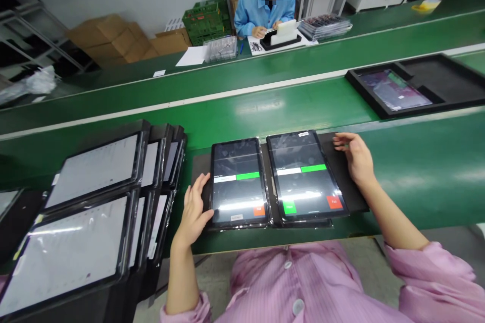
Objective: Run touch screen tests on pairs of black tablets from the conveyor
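Two tablets lie side by side on a black tray (352, 197) in front of me. The left tablet (238, 194) and the right tablet (305, 181) have lit dark screens with white and green bars. A red button shows on each, and a green one on the right tablet. My left hand (193, 212) is open at the left tablet's left edge, fingers spread, thumb by its lower corner. Beside the tray's right edge is my right hand (358, 159), open with loosely bent fingers, apart from the right tablet. Neither hand grips anything.
Stacked black trays with tablets (94, 171) stand at left, overhanging the bench's front edge. A black tray (450, 81) holding one tablet lies on the green conveyor (261, 106) at right. Across it, a person in blue (248, 2) handles a device near a white-and-black stand (284, 35).
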Demonstrator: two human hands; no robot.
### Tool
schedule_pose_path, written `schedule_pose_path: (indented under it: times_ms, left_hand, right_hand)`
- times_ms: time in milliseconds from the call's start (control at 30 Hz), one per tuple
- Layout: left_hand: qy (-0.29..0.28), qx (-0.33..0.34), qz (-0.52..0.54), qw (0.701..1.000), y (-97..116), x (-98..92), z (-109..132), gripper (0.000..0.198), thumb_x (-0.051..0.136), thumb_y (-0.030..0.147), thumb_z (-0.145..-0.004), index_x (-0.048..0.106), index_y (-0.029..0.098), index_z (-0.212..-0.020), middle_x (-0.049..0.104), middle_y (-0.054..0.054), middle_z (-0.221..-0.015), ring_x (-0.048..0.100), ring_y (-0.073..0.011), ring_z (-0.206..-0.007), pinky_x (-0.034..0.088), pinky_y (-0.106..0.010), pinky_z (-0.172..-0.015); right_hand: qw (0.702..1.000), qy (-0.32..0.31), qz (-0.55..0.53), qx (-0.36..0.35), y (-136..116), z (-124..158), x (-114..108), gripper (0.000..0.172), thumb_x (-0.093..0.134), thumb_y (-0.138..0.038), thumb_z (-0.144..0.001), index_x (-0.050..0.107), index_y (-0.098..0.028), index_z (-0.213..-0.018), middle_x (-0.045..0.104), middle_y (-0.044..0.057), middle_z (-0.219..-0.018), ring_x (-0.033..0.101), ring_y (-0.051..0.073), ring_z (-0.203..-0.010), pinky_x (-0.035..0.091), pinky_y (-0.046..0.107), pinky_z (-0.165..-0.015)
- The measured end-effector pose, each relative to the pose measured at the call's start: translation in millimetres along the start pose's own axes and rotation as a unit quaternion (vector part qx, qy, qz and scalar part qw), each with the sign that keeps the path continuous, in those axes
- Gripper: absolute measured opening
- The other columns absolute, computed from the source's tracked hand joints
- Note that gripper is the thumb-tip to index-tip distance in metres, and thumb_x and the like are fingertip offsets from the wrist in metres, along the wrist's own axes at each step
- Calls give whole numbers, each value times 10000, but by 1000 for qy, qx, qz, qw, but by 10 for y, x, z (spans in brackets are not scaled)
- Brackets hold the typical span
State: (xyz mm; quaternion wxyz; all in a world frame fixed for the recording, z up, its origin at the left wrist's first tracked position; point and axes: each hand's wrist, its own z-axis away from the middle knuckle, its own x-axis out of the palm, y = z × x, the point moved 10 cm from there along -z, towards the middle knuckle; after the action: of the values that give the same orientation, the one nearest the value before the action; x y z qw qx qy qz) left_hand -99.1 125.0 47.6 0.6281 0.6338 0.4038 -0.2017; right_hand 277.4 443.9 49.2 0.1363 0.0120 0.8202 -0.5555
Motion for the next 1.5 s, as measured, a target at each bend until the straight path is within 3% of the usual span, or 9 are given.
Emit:
schedule_pose_path:
  times_ms: [100,300,433,533,667,833,967,1100,1500]
  left_hand:
    - [0,8,-10,1000,-14,24,6,817,449,489,-1006,54,294,-1694,325,-172,-1728,234,-375,-1623,94,-641,-1289]
    - [-20,-4,-35,999,-51,58,20,842,428,548,-1015,13,282,-1697,299,-188,-1736,216,-380,-1630,34,-661,-1292]
    - [-49,1,-44,998,12,89,7,878,475,496,-1014,-37,280,-1694,263,-204,-1747,215,-374,-1631,24,-669,-1295]
    - [-50,-2,-71,996,-5,78,12,927,520,526,-998,-33,272,-1697,244,-219,-1749,221,-396,-1626,20,-703,-1284]
    - [-71,-38,-35,996,-118,-15,-20,851,448,536,-1044,-31,291,-1704,237,-199,-1757,210,-355,-1635,136,-671,-1295]
    - [-50,-68,-87,993,181,-115,-627,643,422,559,-1068,269,366,-1661,310,-138,-1743,239,-373,-1625,114,-761,-1254]
    - [-118,-49,-263,956,746,318,-1497,531,432,449,-1073,459,270,-1572,377,-205,-1697,349,-384,-1582,178,-746,-1249]
    - [-133,-40,-303,943,1046,651,-2091,382,496,331,-1032,652,135,-1320,737,-221,-1311,671,-354,-1302,167,-642,-1296]
    - [-127,-41,-381,915,1117,691,-2245,353,483,164,-904,739,60,-1124,804,-245,-1031,784,-345,-1036,247,-547,-1282]
  right_hand:
    - [987,-56,114,-102,-480,324,81,694,331,-818,-965,784,-310,-1102,700,122,-1171,632,346,-1120,489,578,-1011]
    - [862,-331,237,-302,-1191,1367,834,503,587,-823,-880,794,-448,-1143,647,20,-1463,508,401,-1320,255,688,-1182]
    - [909,-241,249,-232,-1004,828,527,546,520,-795,-929,717,-460,-1311,591,57,-1499,473,415,-1361,239,709,-1188]
    - [948,-128,272,-102,-435,151,190,523,524,-735,-948,762,-374,-1242,601,126,-1390,486,440,-1325,310,729,-1135]
    - [973,-90,207,-43,172,-281,229,519,623,-767,-852,831,-325,-1028,617,140,-1240,526,430,-1287,335,718,-1135]
    - [985,-52,165,5,515,-306,270,484,749,-754,-748,844,-339,-979,596,129,-1255,496,420,-1331,346,697,-1134]
    - [984,-41,173,4,539,-271,256,437,764,-706,-760,836,-320,-953,579,132,-1306,470,403,-1351,353,661,-1147]
    - [977,-45,204,35,534,-255,303,411,730,-630,-795,834,-293,-1006,522,142,-1443,450,404,-1363,376,611,-1140]
    - [982,-23,170,77,477,-277,375,555,789,-549,-715,666,-268,-1178,608,127,-1311,538,367,-1238,449,538,-1087]
